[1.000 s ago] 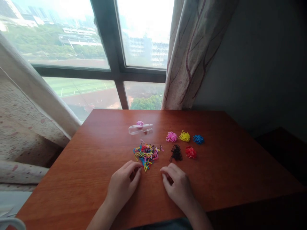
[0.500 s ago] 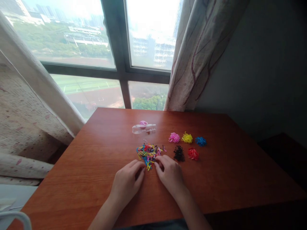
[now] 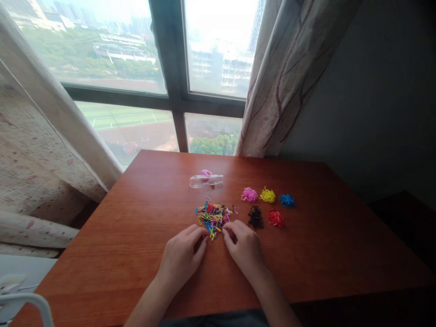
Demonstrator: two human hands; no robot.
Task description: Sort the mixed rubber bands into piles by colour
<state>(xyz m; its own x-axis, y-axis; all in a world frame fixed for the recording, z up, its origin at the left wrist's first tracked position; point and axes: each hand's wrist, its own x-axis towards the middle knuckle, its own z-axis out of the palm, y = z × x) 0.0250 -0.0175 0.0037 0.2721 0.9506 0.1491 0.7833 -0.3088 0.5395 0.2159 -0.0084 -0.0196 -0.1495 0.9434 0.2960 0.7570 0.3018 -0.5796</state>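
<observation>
A mixed heap (image 3: 213, 215) of small, bent, pin-like loops in yellow, blue, red, pink and black lies in front of me. My left hand (image 3: 185, 252) rests at its near left edge, thumb and forefinger closed together. At the near right edge is my right hand (image 3: 244, 245), its thumb and forefinger pinched too. Whatever sits between the fingertips of either hand is too small to make out. To the right, single-colour heaps lie apart: pink (image 3: 249, 195), yellow (image 3: 267, 195), blue (image 3: 286, 200), black (image 3: 255, 217) and red (image 3: 275, 218).
Behind the mixed heap, a clear plastic bottle (image 3: 206, 181) lies on its side with a pink item (image 3: 205, 173) by it. The brown wooden table (image 3: 119, 236) meets a window and curtains (image 3: 272, 91). A white curved tube (image 3: 30, 297) stands at lower left.
The whole view has shifted slightly, so the table things appear a little further right and higher. Both hands keep nearly the same pose beside the mixed heap.
</observation>
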